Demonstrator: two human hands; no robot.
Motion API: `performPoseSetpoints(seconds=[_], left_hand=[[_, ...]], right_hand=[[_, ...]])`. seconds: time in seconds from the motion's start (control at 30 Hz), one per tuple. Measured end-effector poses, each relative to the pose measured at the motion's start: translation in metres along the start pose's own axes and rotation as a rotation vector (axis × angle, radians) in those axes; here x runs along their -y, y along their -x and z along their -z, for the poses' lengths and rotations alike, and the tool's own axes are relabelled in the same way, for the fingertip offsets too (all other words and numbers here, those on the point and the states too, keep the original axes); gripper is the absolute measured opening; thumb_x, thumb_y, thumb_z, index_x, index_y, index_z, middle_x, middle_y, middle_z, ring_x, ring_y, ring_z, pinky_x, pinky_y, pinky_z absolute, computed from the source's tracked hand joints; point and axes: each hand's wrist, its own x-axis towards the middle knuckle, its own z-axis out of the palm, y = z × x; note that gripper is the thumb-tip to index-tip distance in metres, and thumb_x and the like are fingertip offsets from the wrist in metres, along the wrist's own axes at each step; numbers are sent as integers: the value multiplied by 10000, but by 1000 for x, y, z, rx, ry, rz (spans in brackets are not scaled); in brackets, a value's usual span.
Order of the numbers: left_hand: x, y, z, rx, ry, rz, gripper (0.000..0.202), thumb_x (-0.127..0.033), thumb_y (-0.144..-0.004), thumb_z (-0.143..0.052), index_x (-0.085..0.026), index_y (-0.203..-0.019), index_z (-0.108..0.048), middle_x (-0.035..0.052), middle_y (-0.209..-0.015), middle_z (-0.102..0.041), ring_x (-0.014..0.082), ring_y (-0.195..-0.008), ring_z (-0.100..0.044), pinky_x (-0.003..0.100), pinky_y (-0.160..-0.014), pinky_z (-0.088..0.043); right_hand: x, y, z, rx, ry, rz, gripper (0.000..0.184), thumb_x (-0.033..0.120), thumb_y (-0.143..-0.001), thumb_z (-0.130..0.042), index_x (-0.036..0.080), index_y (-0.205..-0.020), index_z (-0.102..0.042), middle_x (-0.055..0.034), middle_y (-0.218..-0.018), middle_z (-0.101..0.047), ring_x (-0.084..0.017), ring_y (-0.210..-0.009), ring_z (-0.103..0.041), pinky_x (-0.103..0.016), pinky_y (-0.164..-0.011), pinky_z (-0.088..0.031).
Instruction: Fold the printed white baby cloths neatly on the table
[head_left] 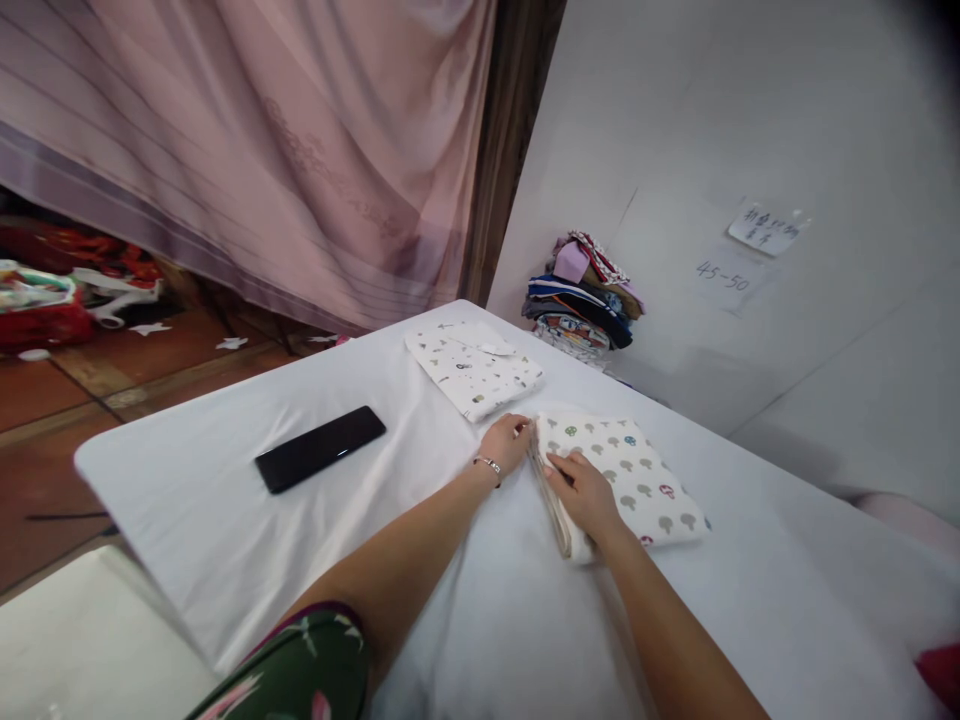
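Head view, down over a white-covered tabletop [795, 570]: folded mushroom-print cloth [645, 480] inward from the wall-side edge, nearer than the far corner, with stacked layers exposed along its left side. Left hand [506, 445], bracelet [489, 464] at the wrist, at the far end of that layered side; fingertips at the cloth's far-left corner, grip narrow, presence of fabric between thumb and fingers impossible to tell. Right hand [586, 492] over the nearer part of the same side, fingers bent against the cloth, grip likewise narrow; pinching or merely pressing, not to be told from this angle. Key relation: cloth to the right of the left grip, but beneath and to the right of the right grip; long axis apparently parallel to the layered side, from far end to near end, subject to foreshortening; right hand nearer to the cloth's middle. Near the tabletop's far corner, just beyond the left hand, a second folded cloth [472, 375] with small scattered motifs. Toward the left corner, well apart from both hands, a black smartphone [321, 450]. Past the wall-side edge, a stack of folded fabrics [581, 305] beside the wall [675, 150].
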Motion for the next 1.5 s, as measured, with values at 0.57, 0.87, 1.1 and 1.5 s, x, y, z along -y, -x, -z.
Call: performPoseSetpoints(seconds=[0.57, 0.87, 1.1, 1.5], left_hand=[[-19, 12, 10, 169, -254, -238, 332, -334, -879, -345, -223, -1088, -579, 20, -1213, -494, 180, -1018, -513, 295, -905, -391], [-11, 8, 2, 144, -189, -185, 308, -360, -849, -407, -216, -1057, -584, 20, -1190, -507, 168, -953, -559, 285, -835, -426], [-8, 7, -3, 113, -194, -192, 298, -351, -840, -419, -214, -1048, -583, 20, -1172, -515, 150, -879, -578, 272, -789, -437], [-5, 6, -6, 131, -169, -150, 288, -349, -824, -444, -232, -1049, -583, 11, -1191, -504, 124, -802, -590, 260, -734, -451]], right_hand=[[-63, -9, 24, -124, -223, 23, 323, 381, -829, -415, 239, -1027, -626, -49, -1163, -534, -187, -999, -526, -300, -782, -450], [-148, -44, 46, 67, 236, -370, 611, 498, -834, -329, 174, -1352, -319, -73, -1444, -224, -246, -1320, -182, -422, -1041, -209], [-129, -47, 51, 88, 286, -382, 616, 526, -841, -298, 190, -1357, -302, -77, -1453, -193, -259, -1331, -131, -471, -1043, -148], [-149, -79, 30, 90, 179, -260, 651, 593, -828, -252, 247, -1379, -245, -18, -1472, -119, -218, -1342, -84, -483, -1054, -92]])
